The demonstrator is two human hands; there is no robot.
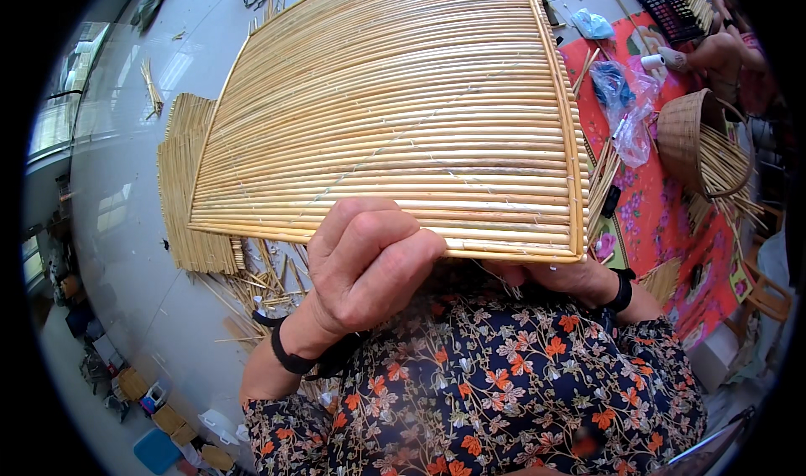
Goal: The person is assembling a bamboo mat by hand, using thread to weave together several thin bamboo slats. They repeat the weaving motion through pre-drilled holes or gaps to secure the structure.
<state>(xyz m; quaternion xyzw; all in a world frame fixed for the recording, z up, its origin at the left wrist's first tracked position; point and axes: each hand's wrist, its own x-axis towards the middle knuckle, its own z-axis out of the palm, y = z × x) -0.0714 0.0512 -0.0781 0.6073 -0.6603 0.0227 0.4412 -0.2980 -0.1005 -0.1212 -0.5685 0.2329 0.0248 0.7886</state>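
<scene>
Rectangular panel of slender, straw-yellow stalks laid side by side and edged with narrow rods [395, 98], raised in front of the person's torso and tilted, its near edge at the hands. Right of the panel spreads a red, flower-printed cloth [651, 224]; left of it, on the glossy pale floor [126, 266], lies a smaller, flat mat of similar stalks [180, 190]. A brown, round woven basket with a looped handle [682, 136] stands right of the panel, thin stalks beside and within it. A scatter of short, broken stalks [269, 283] lies below the panel's lower left corner. The left hand [369, 258] is closed over the middle of the near edge, its fingers curled tightly round the rim. The right hand [554, 276] sits under the lower right corner; its fingers are mostly hidden, so their opening and grip cannot be told. Smallest, fine white threads [407, 130] zigzag across the panel's face. Likely faults: with the far end apparently unsupported, a slack left grip could let the panel dip or twist; uneven pulling might loosen the threads and let stalks slide apart; a hard squeeze could crack the rim.
</scene>
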